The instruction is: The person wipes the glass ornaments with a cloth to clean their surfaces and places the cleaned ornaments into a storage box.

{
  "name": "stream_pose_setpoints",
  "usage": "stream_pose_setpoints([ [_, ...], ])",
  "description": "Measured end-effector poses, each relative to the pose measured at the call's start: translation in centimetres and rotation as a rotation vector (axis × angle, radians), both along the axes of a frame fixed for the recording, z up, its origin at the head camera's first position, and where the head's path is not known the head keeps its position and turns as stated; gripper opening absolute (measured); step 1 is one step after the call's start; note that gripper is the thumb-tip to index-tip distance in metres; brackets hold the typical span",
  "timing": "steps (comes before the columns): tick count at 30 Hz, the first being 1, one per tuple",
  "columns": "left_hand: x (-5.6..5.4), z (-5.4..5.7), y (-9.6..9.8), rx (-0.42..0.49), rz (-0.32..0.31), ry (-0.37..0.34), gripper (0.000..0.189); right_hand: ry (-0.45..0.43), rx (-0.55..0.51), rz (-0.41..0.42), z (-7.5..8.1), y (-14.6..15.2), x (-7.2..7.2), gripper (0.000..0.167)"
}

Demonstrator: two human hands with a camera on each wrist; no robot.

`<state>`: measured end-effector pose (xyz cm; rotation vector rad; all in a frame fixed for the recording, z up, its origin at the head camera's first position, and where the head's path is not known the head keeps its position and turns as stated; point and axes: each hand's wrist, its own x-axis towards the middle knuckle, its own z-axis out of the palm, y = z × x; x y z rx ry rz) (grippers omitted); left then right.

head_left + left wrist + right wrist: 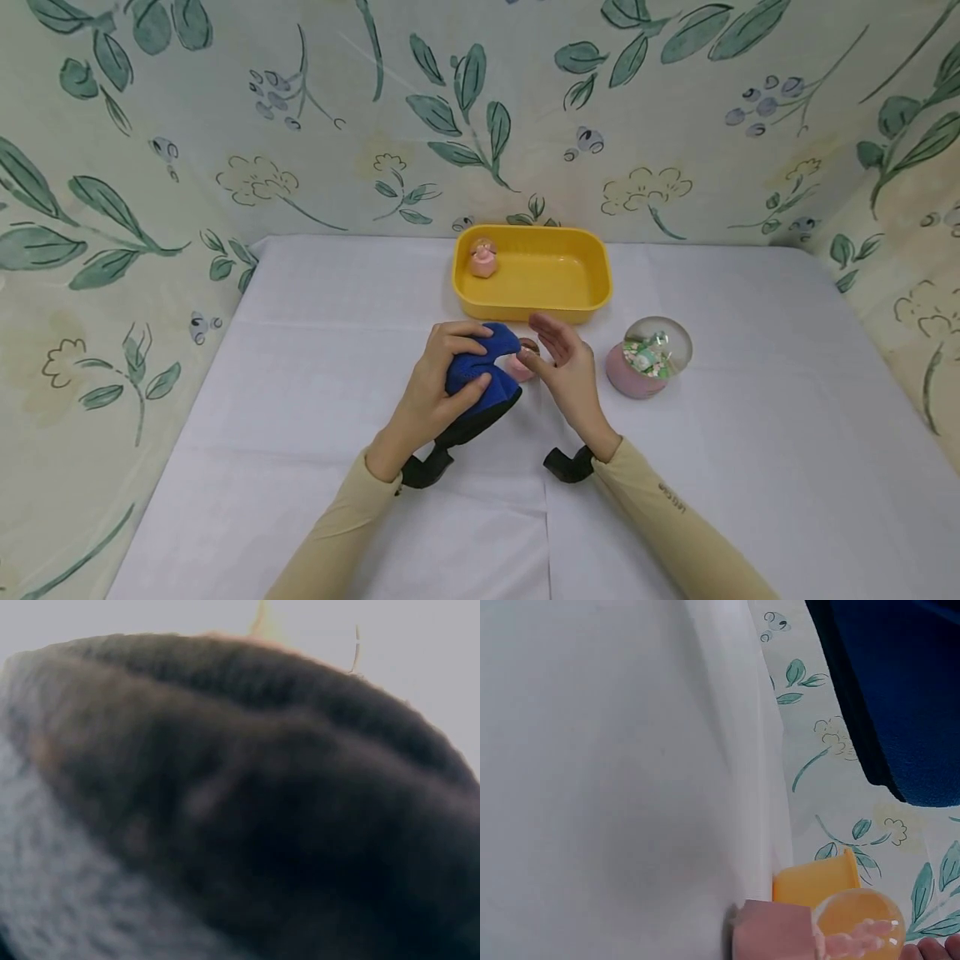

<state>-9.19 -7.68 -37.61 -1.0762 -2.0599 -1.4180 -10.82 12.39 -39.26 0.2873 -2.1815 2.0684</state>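
Observation:
In the head view my left hand (442, 371) grips a folded blue cloth (465, 367) with a black edge, its notch facing right. My right hand (566, 371) is raised just right of the cloth, fingers extended and thumb toward the notch. Between the hands stands a small pink-based globe (519, 371), partly covered by the right hand's thumb side. In the right wrist view the small globe (776, 934) has a clear dome with a pink figure in it, and the blue cloth (900, 697) hangs at top right. Dark, blurred fabric fills most of the left wrist view.
Behind the hands a yellow tray (592, 310) holds another small pink globe (483, 262) at its left end. To the right of my right hand stands a larger snow globe (637, 375) on a pink base. A white cloth (300, 417) covers the table.

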Motion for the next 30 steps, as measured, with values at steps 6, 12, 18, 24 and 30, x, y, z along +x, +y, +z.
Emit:
stream_pose_setpoints([
  [6, -0.1, -0.1, 0.0, -0.002, -0.006, -0.006, 0.031, -0.028, 0.004, -0.009, -0.3, -0.3, 0.4, 0.054],
  [12, -0.1, -0.1, 0.1, -0.003, -0.012, -0.006, 0.033, -0.032, 0.022, -0.002, -1.4, -0.4, 0.4, 0.056],
  [18, -0.1, -0.2, 0.2, -0.005, -0.006, -0.017, 0.034, -0.061, 0.057, 0.018, -1.8, -0.6, 0.5, 0.061],
  [24, 0.0, -0.3, 0.2, -0.005, -0.001, -0.026, 0.034, -0.087, 0.081, 0.021, -2.1, -0.6, 0.5, 0.062],
  [30, -0.1, -0.3, 0.2, 0.004, -0.002, -0.018, 0.034, -0.119, 0.101, 0.017, -4.8, -0.1, -0.6, 0.06],
])
